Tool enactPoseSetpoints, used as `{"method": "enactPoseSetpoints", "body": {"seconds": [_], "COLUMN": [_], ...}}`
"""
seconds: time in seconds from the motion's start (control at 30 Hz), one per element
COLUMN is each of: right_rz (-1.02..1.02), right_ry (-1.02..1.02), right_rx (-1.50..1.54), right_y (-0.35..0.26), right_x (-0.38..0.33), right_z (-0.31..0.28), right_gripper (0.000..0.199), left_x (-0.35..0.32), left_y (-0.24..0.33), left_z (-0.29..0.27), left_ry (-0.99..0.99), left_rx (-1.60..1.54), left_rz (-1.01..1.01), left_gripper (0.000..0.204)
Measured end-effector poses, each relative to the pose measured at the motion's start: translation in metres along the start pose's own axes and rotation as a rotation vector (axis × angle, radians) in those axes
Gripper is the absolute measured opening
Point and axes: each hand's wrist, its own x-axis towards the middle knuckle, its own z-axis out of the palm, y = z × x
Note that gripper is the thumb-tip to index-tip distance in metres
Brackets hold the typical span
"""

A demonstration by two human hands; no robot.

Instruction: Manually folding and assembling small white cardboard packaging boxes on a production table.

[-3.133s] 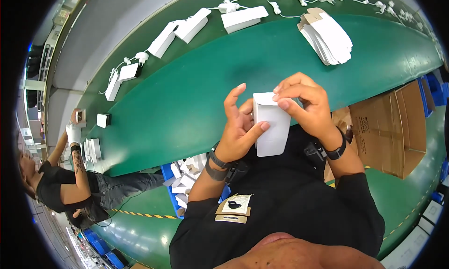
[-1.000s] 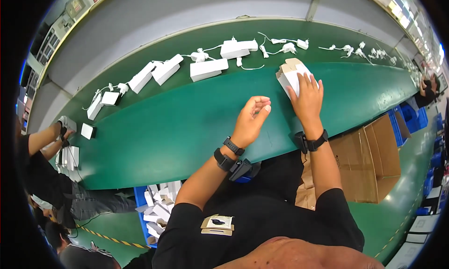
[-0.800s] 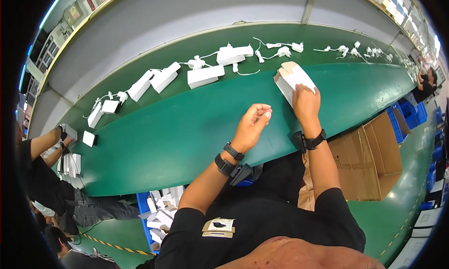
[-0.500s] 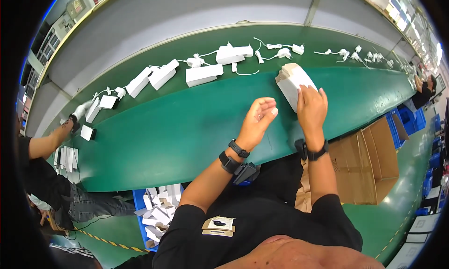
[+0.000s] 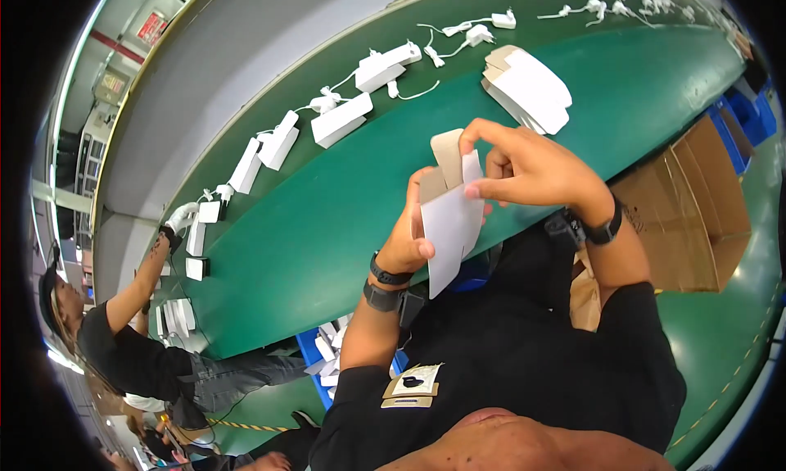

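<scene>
A white folding carton (image 5: 449, 229) with a brown inner side is up in front of me, over the near edge of the green work surface. Its end flaps stand open at the top. My left hand (image 5: 403, 240) is closed around the carton's left side, thumb on its front face. At the upper right, my right hand (image 5: 536, 169) pinches a flap between thumb and fingers. Beyond that hand lies a stack of flat white cartons (image 5: 532, 90) on the green surface.
White chargers with cables (image 5: 475, 35) and formed white boxes (image 5: 341, 120) line the far side. A co-worker's gloved hand (image 5: 182, 217) touches boxes at the left. An open cardboard box (image 5: 688, 209) stands at the right. A blue bin (image 5: 311, 348) of white cartons sits below left.
One carton has come off the stack and toward me, now between both hands. My left hand has closed on it; my right hand has moved from the stack to its flap. The view has turned.
</scene>
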Motion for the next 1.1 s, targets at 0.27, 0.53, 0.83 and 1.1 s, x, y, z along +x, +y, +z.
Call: {"method": "enactPoseSetpoints", "body": {"seconds": [0.27,0.53,0.83,1.1], "right_rz": [-0.174,-0.289,-0.568,-0.327], "right_ry": [0.114,0.278,0.399,0.352], "right_rx": [0.273,0.487,0.182,0.394], "right_y": [0.041,0.085,0.085,0.074], "right_x": [-0.006,-0.022,-0.019,-0.022], "right_z": [0.036,0.059,0.05,0.039], "right_gripper": [0.034,0.023,0.009,0.012], "left_x": [0.0,-0.007,-0.002,0.004], "left_y": [-0.002,-0.027,-0.033,-0.026], "left_z": [0.027,0.017,0.041,0.045], "left_ry": [0.422,0.275,0.336,0.273], "left_rx": [0.23,0.268,0.261,0.32], "left_rz": [0.127,0.086,0.184,0.095], "left_gripper": [0.074,0.064,0.083,0.092]}}
